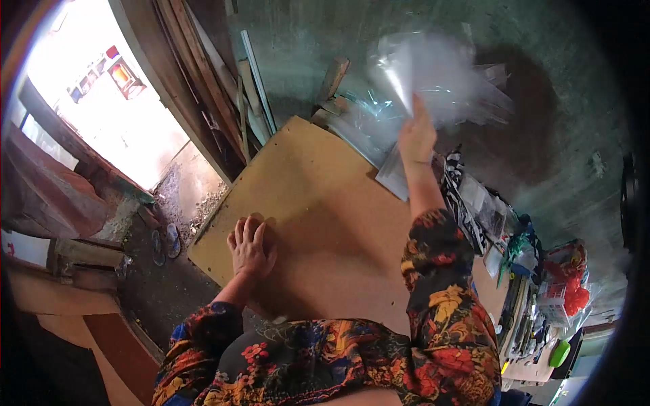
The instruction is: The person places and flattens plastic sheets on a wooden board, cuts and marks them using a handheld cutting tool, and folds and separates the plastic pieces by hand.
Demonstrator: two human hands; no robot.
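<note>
My right hand (pixel 417 139) is raised over the far right part of the table, its fingers closed on a clear plastic sheet (pixel 423 71). The sheet is smeared by motion, so I cannot tell whether it is one piece or several. Flat on the wooden tabletop (pixel 332 223) lies my left hand (pixel 251 247), fingers spread, holding nothing. More clear plastic (pixel 365 132) rests along the table's far edge, just beyond my right forearm.
Wooden planks (pixel 203 81) lean beside the bright doorway at the upper left. A pair of slippers (pixel 166 243) is on the floor left of the table. Along the right side are a zebra-striped cloth (pixel 464 203), a red plastic bag (pixel 575 296) and a green object (pixel 560 353).
</note>
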